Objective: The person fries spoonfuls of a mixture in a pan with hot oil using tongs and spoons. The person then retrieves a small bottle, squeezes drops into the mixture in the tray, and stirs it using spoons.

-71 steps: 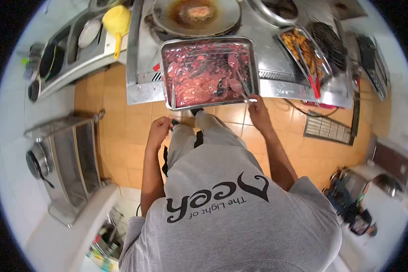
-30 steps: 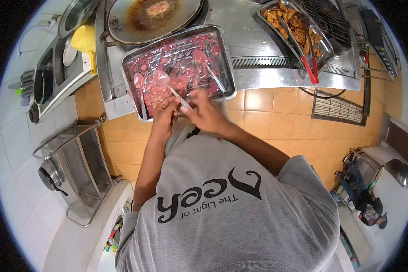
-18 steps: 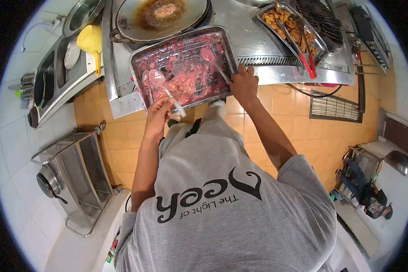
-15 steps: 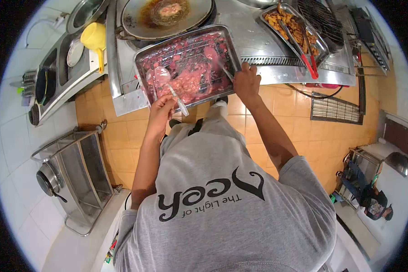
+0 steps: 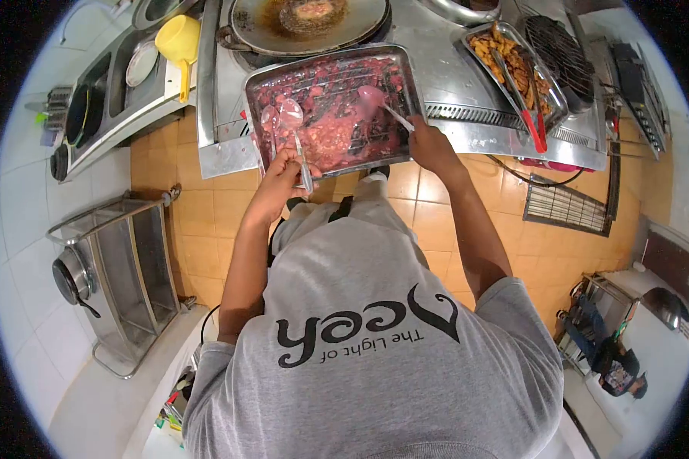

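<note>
A metal tray [image 5: 419, 92] of red, wet chopped food [image 5: 333, 126] lies at the front edge of the steel counter. My left hand [image 5: 285, 180] is closed on the handle of a spoon [image 5: 291, 113], whose bowl is over the tray's left part. Another spoon [image 5: 269, 116] rests beside it in the tray. At the tray's right rim, my right hand [image 5: 435, 149] is closed round the handle of a third spoon [image 5: 371, 96], its bowl over the food. Behind the tray stands a wide pan [image 5: 245, 27] with brown oil and a pale piece in it.
Red-handled tongs [image 5: 534, 128] lie on a tray of browned food [image 5: 505, 57] at the right, near a black grill grate [image 5: 557, 61]. A yellow dipper [image 5: 177, 40] sits by the sink at the left. Another person [image 5: 616, 367] is at the far lower right.
My right hand went from near my left hand to the tray's right side and took hold of the spoon there. The tray and counter now appear farther right as the view shifted.
</note>
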Motion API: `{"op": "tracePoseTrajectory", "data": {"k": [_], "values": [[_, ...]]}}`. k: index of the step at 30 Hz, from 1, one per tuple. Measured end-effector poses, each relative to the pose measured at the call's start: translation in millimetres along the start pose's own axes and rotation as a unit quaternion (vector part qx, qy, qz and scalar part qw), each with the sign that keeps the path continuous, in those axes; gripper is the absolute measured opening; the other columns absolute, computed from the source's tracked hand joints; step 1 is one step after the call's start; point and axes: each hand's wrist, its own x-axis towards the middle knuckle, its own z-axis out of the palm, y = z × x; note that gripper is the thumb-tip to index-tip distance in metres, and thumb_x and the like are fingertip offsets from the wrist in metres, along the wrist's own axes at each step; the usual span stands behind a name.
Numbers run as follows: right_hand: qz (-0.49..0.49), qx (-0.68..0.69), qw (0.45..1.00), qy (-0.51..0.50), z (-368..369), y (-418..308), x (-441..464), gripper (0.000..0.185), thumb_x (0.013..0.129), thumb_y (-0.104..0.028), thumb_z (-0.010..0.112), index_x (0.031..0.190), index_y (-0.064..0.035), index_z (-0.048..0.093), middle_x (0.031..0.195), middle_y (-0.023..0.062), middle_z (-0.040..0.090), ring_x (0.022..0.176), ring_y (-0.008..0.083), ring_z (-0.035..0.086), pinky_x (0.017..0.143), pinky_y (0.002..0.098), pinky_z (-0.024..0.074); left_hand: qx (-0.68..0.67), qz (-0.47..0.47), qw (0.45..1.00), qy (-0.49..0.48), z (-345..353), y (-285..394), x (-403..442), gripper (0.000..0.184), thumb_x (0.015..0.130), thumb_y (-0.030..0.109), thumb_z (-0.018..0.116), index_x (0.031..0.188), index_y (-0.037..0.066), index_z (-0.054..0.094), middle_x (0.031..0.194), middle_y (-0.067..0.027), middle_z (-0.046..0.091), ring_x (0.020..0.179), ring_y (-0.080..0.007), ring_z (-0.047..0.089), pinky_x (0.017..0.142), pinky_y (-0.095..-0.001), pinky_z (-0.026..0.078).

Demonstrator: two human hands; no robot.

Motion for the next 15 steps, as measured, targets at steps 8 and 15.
{"op": "tracePoseTrajectory", "data": {"k": [8, 15], "values": [[-0.173, 0.077, 0.976, 0.105, -39, -42, -19, 0.023, 0.082, -0.006, 0.053, 0.105, -0.0035, 0.055, 0.08, 0.0204, 0.062, 0.07, 0.0358, 0.061, 0.058, 0.0436, 0.0483, -0.01, -0.013, 0.999, 0.037, 4, -5, 2, 0.009, 0.096, 0.019, 0.035, 0.095, 0.011, 0.041, 0.067, -0.002, 0.049, 0.052, -0.009, 0.045, 0.048, -0.0222, 0.04], [-0.285, 0.017, 0.957, 0.052, -31, -58, -18, 0.028, 0.075, -0.007, 0.055, 0.103, -0.0052, 0.052, 0.077, 0.0135, 0.063, 0.073, 0.0301, 0.063, 0.062, 0.0396, 0.0515, 0.004, -0.022, 0.998, 0.058, 21, 2, 0, 0.009, 0.096, 0.017, 0.036, 0.093, 0.01, 0.041, 0.062, -0.0018, 0.045, 0.044, -0.0066, 0.036, 0.037, -0.0185, 0.028]]}}
